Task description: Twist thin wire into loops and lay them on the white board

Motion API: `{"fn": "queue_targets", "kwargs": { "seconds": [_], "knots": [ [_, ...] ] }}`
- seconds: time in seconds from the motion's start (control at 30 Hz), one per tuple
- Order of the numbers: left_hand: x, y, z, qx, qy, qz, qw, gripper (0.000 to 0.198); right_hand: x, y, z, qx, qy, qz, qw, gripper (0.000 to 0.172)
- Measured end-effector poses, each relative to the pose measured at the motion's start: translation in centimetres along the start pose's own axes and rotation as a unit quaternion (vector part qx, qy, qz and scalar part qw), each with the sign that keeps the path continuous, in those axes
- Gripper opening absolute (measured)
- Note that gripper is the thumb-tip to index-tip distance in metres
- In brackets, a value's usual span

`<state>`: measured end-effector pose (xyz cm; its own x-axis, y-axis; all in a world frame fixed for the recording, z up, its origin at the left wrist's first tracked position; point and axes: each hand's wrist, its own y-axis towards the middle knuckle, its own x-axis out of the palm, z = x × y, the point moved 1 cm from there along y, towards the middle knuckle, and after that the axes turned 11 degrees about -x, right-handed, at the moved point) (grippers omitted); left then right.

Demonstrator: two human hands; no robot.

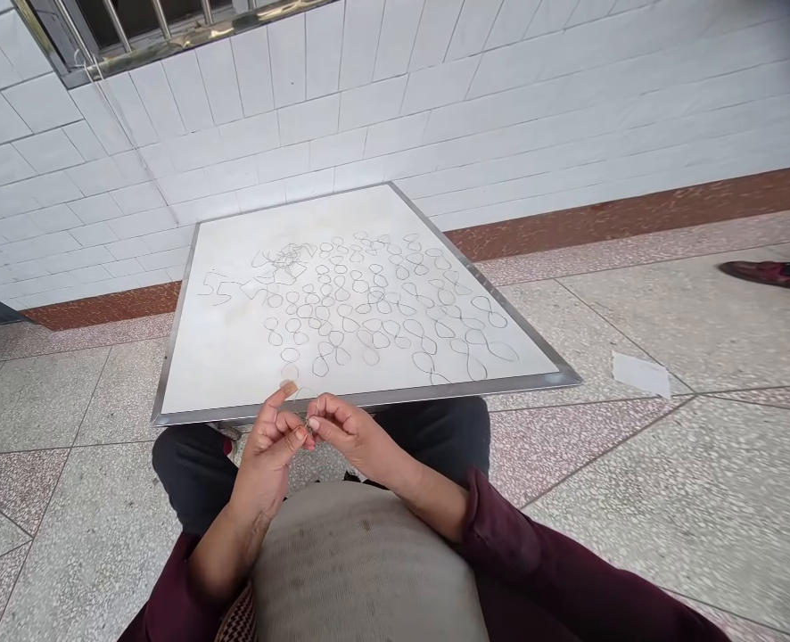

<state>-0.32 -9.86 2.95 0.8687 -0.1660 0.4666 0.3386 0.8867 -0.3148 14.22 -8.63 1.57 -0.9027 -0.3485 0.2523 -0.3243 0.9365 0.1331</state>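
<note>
My left hand [271, 450] and my right hand [355, 435] meet just in front of the board's near edge. Thumb and fingers of both pinch a thin wire [307, 390], part of which arcs up between them. Its full shape is hidden by the fingers. One left finger points upward, with a tan wrap [290, 388] at its tip. Beyond the hands lies a white board [221, 366] with a grey metal rim. Many wire figure-eights [380, 334] are spread over it in loose rows, and a tangled heap of wires [290, 257] sits at the back left.
My knees [462, 437] are under the board's near edge. Behind it rises a white tiled wall [341, 116] with a barred window [160, 22]. To the right, a white paper strip [641, 374] lies on the floor, and another person's shoe [773, 275] shows.
</note>
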Motion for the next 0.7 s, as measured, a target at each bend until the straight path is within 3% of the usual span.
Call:
{"fn": "queue_targets", "kwargs": {
  "seconds": [0.2,0.4,0.57,0.7],
  "knots": [
    [-0.1,-0.1,-0.2,-0.018,-0.023,-0.008,1.000,0.058,-0.1,-0.1,-0.2,-0.001,-0.024,0.007,1.000,0.021],
    [0.0,-0.1,-0.3,-0.027,-0.024,-0.022,0.999,0.069,-0.4,-0.2,-0.3,-0.013,-0.041,-0.015,0.999,0.016],
    [-0.3,0.0,-1.0,-0.038,-0.092,-0.029,0.995,0.068,-0.3,-0.1,-0.6,-0.034,-0.082,-0.002,0.996,0.012],
    [-0.8,0.1,-1.4,-0.066,-0.152,-0.031,0.986,0.062,0.0,0.0,-0.4,-0.030,-0.057,-0.020,0.998,0.012]
  ]
}}
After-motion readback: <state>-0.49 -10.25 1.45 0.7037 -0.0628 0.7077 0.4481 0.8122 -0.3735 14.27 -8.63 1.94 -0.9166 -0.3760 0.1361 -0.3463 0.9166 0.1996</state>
